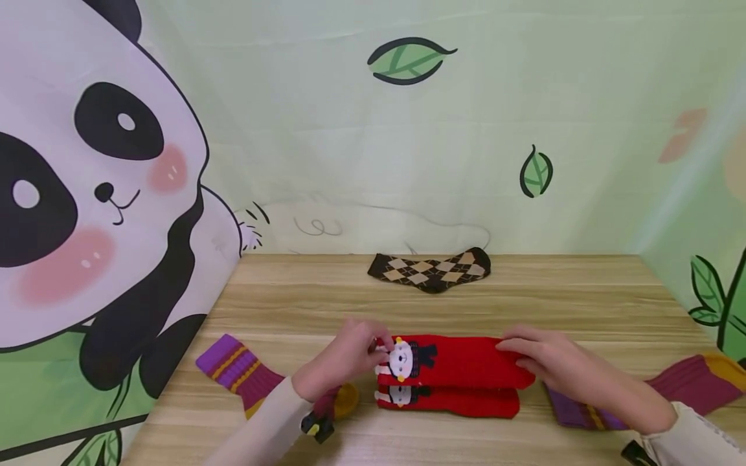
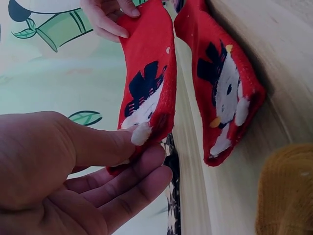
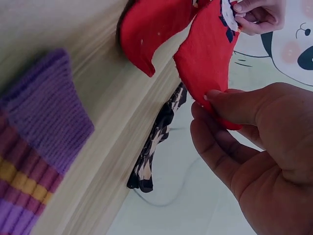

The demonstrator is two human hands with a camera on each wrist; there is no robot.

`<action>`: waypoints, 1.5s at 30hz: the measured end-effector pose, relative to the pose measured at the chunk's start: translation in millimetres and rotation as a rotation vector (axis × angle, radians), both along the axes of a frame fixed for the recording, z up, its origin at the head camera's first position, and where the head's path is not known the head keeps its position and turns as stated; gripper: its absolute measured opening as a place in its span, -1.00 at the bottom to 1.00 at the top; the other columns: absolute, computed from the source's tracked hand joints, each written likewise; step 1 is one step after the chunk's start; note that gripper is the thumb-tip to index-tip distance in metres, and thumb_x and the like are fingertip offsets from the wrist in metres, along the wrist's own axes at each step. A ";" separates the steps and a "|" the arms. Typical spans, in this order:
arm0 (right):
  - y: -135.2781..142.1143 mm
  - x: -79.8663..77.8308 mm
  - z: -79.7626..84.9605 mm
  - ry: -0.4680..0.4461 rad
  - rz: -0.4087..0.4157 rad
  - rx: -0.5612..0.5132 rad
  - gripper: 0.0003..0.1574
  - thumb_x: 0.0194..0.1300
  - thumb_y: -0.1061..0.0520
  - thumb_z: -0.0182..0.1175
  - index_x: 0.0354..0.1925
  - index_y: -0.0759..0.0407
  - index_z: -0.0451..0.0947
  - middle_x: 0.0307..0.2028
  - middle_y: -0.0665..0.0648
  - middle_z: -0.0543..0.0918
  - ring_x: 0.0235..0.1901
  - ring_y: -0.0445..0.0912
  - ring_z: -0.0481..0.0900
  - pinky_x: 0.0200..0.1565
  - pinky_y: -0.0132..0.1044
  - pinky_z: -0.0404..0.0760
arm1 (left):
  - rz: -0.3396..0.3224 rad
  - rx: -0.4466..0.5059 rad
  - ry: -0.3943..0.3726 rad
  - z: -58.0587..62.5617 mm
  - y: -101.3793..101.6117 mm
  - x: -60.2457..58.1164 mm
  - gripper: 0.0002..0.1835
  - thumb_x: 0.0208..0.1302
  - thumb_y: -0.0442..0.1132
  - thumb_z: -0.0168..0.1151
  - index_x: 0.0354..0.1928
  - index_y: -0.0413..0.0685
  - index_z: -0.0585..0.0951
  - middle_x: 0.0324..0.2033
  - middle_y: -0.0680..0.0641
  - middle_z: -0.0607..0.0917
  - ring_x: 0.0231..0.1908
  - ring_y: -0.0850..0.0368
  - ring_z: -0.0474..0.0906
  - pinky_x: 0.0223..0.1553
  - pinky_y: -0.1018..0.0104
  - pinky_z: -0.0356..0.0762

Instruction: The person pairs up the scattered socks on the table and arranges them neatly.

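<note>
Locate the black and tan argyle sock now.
In the head view, the argyle sock lies slightly right of centre at the far edge of the wooden table, beyond two red fabric socks.

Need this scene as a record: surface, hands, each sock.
surface: wood-grain table
left hand: pinches character-face end of held red sock
right hand: pinches its plain end
second red sock: on table, below held red sock in head view
argyle sock: near table's far edge
left striped sock: partly hidden
right striped sock: partly hidden
</note>
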State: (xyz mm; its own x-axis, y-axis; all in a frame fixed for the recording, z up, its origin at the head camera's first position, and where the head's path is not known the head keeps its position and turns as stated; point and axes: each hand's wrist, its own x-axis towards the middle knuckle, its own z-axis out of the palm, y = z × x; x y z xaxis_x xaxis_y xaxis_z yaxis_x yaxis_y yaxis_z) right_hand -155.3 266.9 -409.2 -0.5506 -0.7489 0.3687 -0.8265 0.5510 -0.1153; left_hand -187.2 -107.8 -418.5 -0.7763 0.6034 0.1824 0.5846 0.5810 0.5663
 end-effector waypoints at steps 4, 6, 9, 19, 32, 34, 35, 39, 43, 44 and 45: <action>-0.9 1.0 -3.8 -0.025 0.015 -0.003 -0.45 0.04 0.46 0.48 0.03 0.19 0.69 0.01 0.17 0.68 -0.10 0.03 0.72 -0.17 -0.13 0.75 | -0.005 -0.007 -0.020 -1.9 -0.3 1.3 -0.91 0.23 -0.46 0.44 -0.33 -0.14 0.73 -0.38 0.00 0.70 -0.55 0.29 0.43 -0.50 0.47 0.53; -1.3 1.5 -5.6 -0.030 0.014 0.003 -0.46 0.05 0.45 0.48 0.03 0.18 0.69 0.01 0.18 0.68 -0.09 0.05 0.72 -0.16 -0.12 0.75 | -0.004 -0.011 -0.033 -2.6 -0.8 2.0 -0.91 0.23 -0.45 0.45 -0.33 -0.14 0.74 -0.40 0.01 0.69 -0.56 0.29 0.44 -0.50 0.47 0.53; -2.2 3.0 -7.1 -0.037 0.007 0.012 -0.46 0.05 0.44 0.49 0.03 0.18 0.69 0.01 0.19 0.67 -0.07 0.06 0.71 -0.15 -0.10 0.75 | 0.000 -0.018 -0.059 -3.5 -1.6 2.6 -0.92 0.24 -0.44 0.45 -0.33 -0.13 0.74 -0.42 0.04 0.68 -0.57 0.30 0.43 -0.51 0.47 0.51; -4.0 7.2 -10.4 -0.111 0.001 0.019 -0.49 0.10 0.44 0.45 0.04 0.16 0.69 0.04 0.16 0.66 -0.06 0.03 0.71 -0.15 -0.17 0.74 | 0.008 -0.036 -0.105 -9.6 -3.9 4.2 -0.95 0.24 -0.41 0.45 -0.30 -0.13 0.76 -0.42 0.07 0.67 -0.59 0.32 0.39 -0.55 0.48 0.44; -3.0 7.0 -20.9 -0.093 0.022 0.021 -0.49 0.09 0.44 0.47 0.02 0.15 0.70 0.02 0.16 0.66 -0.06 0.03 0.70 -0.13 -0.15 0.74 | 0.013 -0.077 -0.121 -14.2 -0.2 5.8 -0.95 0.25 -0.42 0.44 -0.27 -0.15 0.78 -0.40 0.06 0.70 -0.55 0.32 0.39 -0.50 0.48 0.45; -3.2 7.8 -21.4 -0.104 0.013 0.030 -0.50 0.10 0.43 0.46 0.03 0.15 0.70 0.03 0.16 0.65 -0.05 0.03 0.70 -0.12 -0.15 0.74 | 0.011 -0.086 -0.121 -14.6 0.2 6.2 -0.95 0.26 -0.41 0.44 -0.27 -0.14 0.78 -0.40 0.06 0.71 -0.55 0.33 0.38 -0.50 0.48 0.44; -3.4 8.1 -21.7 -0.107 0.009 0.032 -0.50 0.11 0.43 0.46 0.03 0.15 0.70 0.03 0.16 0.65 -0.05 0.02 0.69 -0.12 -0.15 0.74 | 0.009 -0.089 -0.122 -14.5 0.3 6.4 -0.95 0.26 -0.41 0.44 -0.27 -0.14 0.78 -0.40 0.06 0.71 -0.56 0.33 0.38 -0.50 0.48 0.44; -4.3 9.5 -21.8 -0.138 -0.008 0.040 -0.52 0.13 0.42 0.45 0.03 0.16 0.70 0.03 0.14 0.65 -0.05 0.00 0.68 -0.10 -0.13 0.73 | 0.013 -0.104 -0.132 -15.4 0.8 6.5 -0.95 0.27 -0.40 0.44 -0.25 -0.13 0.78 -0.38 0.06 0.72 -0.55 0.32 0.38 -0.49 0.48 0.44; -5.3 10.2 -22.4 -0.175 -0.019 0.047 -0.54 0.15 0.41 0.44 0.03 0.17 0.70 0.02 0.11 0.65 -0.05 -0.04 0.67 -0.08 -0.15 0.73 | 0.018 -0.118 -0.144 -17.1 1.3 5.8 -0.94 0.27 -0.39 0.44 -0.24 -0.12 0.78 -0.36 0.05 0.74 -0.53 0.30 0.40 -0.47 0.48 0.45; -5.5 10.2 -22.8 -0.180 -0.020 0.047 -0.54 0.16 0.41 0.44 0.03 0.17 0.70 0.02 0.11 0.65 -0.05 -0.04 0.67 -0.08 -0.15 0.73 | 0.018 -0.120 -0.148 -17.4 1.5 5.7 -0.94 0.27 -0.39 0.44 -0.24 -0.12 0.78 -0.35 0.04 0.74 -0.53 0.30 0.41 -0.46 0.48 0.46; -5.7 10.3 -23.1 -0.182 -0.020 0.046 -0.55 0.16 0.41 0.44 0.03 0.17 0.69 0.01 0.10 0.65 -0.06 -0.04 0.67 -0.08 -0.16 0.73 | 0.019 -0.122 -0.152 -17.7 1.6 5.6 -0.94 0.27 -0.39 0.44 -0.24 -0.12 0.79 -0.34 0.03 0.75 -0.52 0.29 0.42 -0.45 0.47 0.47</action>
